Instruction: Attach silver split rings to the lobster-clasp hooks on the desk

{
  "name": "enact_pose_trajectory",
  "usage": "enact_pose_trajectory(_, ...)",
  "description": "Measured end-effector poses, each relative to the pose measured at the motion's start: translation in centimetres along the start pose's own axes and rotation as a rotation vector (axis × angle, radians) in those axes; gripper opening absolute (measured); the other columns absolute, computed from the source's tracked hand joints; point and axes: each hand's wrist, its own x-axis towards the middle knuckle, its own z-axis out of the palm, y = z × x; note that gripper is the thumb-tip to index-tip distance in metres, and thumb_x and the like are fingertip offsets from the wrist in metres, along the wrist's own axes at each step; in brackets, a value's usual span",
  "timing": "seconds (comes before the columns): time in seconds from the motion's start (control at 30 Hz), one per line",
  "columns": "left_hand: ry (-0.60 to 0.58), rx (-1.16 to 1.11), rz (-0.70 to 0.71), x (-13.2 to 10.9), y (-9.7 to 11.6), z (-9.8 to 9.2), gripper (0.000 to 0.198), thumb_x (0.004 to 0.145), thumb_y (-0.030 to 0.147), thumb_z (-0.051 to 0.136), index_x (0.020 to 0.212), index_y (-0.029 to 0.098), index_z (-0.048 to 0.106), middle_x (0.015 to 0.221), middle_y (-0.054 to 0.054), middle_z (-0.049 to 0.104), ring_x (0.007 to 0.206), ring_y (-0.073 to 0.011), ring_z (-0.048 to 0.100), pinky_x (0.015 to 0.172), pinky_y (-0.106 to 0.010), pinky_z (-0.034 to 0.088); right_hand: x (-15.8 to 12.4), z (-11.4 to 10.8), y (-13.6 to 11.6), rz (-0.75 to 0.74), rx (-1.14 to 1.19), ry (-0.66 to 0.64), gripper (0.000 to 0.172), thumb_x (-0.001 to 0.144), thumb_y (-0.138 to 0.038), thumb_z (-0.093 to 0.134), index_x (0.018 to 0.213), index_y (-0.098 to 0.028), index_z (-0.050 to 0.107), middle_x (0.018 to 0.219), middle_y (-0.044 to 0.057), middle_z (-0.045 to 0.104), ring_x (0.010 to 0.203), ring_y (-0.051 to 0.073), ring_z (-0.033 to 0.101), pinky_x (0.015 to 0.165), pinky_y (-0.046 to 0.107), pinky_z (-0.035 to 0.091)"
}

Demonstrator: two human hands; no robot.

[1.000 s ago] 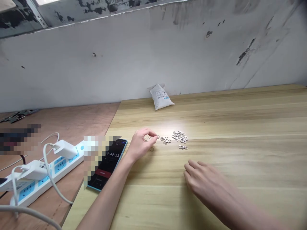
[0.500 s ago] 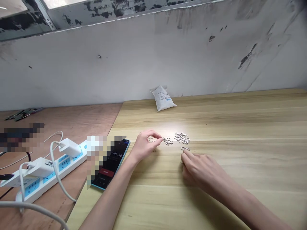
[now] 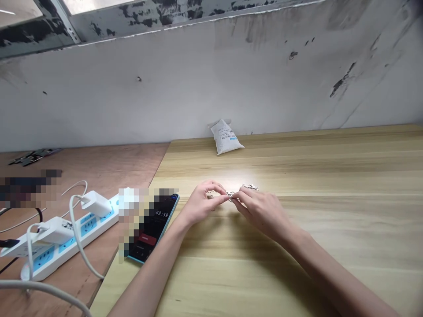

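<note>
My left hand (image 3: 202, 204) is closed in a pinch, thumb against forefinger. At its fingertips is a small silvery metal piece (image 3: 229, 195), too small to tell whether it is a clasp, a ring or both. From the other side my right hand (image 3: 261, 209) meets it, its thumb and fingers also pinched at this metal. A small pile of silvery metal clasps (image 3: 251, 187) lies just beyond the right hand, partly hidden by it. Behind the left fingers, a few small metal rings (image 3: 210, 196) show in part on the table.
A phone with a lit timer (image 3: 153, 229) lies beside my left forearm. Left of it, a white power strip (image 3: 74, 240) carries plugged-in chargers and loose cables. A white labelled packet (image 3: 227, 138) stands at the back of the wooden table (image 3: 313, 171), near the wall.
My right hand has moved left and slightly away from me, from beside a lone clasp to my left fingertips. The left hand has stayed nearly in place, still pinching.
</note>
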Motion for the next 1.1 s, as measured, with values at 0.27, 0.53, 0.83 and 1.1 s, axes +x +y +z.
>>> enact_pose_trajectory(0.27,-0.007,0.021,0.005,-0.1,0.3,0.1,0.015,0.081,0.032,0.068,0.076,0.018,0.069,0.096,-0.006,0.066,0.091,-0.0180,0.061,0.061,-0.023,0.046,-0.3,0.5,0.0,-0.005,-0.044,0.088,0.027,0.096,-0.021,0.044,0.079,-0.017,0.064,0.072,0.001,0.063,0.055,0.010,0.051,0.049,0.028,0.013)
enact_pose_trajectory(0.53,-0.019,0.050,0.013,-0.1,0.2,0.2,0.015,0.082,0.032,0.067,0.077,0.018,0.069,0.097,-0.005,0.066,0.090,-0.0173,0.061,0.066,-0.024,0.046,-0.3,0.9,-0.1,0.007,-0.039,0.182,0.024,0.095,-0.022,0.047,0.077,-0.018,0.064,0.069,0.000,0.062,0.053,0.010,0.050,0.049,0.027,0.013)
enact_pose_trajectory(0.83,0.078,0.093,0.044,-0.3,0.8,0.8,0.016,0.082,0.034,0.068,0.080,0.018,0.067,0.092,-0.004,0.066,0.092,-0.0184,0.061,0.070,-0.025,0.048,-0.8,1.3,-0.1,-0.027,0.152,0.213,0.023,0.097,-0.022,0.045,0.085,-0.018,0.063,0.075,0.000,0.063,0.055,0.010,0.049,0.049,0.027,0.019)
enact_pose_trajectory(1.1,-0.014,-0.114,-0.062,-0.3,0.6,0.6,0.021,0.078,0.035,0.073,0.091,0.018,0.072,0.098,-0.006,0.070,0.095,-0.0193,0.064,0.080,-0.028,0.050,-0.9,1.4,-0.5,0.007,0.476,0.203,0.017,0.099,-0.024,0.042,0.094,-0.018,0.056,0.085,0.003,0.060,0.057,0.010,0.045,0.053,0.024,0.027)
